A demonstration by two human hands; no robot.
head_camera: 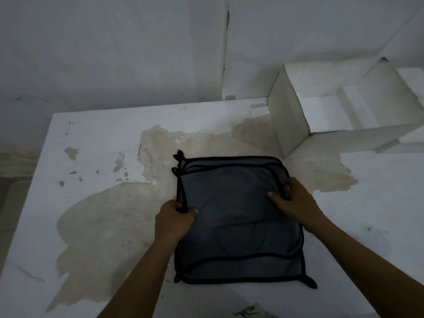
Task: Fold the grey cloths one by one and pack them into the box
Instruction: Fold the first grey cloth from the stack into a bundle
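At the middle of the table [91, 138], both forearms reach in from the near edge, one to each side of the stack of grey cloths [234, 203]. Left hand [175, 218]: knuckles up, fingers curled round the stack's left black-trimmed edge about halfway along, thumb [193, 212] lying flat on top of the fabric, so the edge is pinched between thumb and fingers. Right hand [292, 200]: same pose mirrored on the right edge, slightly farther from the body, thumb [274, 196] pointing inward on the top cloth, fingers wrapped over the trim. How many layers each hand holds: cannot tell. Cloths: dark grey, roughly square, bound in black piping, with small black loops showing at the far-left and near corners. Several layers lie flat and not quite aligned; at least three black edges show staggered along the far side. Top cloth carries soft creases near its middle, and its near edge stops short of the layer beneath, leaving a strip of lower cloth exposed. Stack rests on the white tabletop over a large peeled, tan patch. Box [289, 115]: white, open, at the far right of the table, its near corner just beside the stack's far-right corner.
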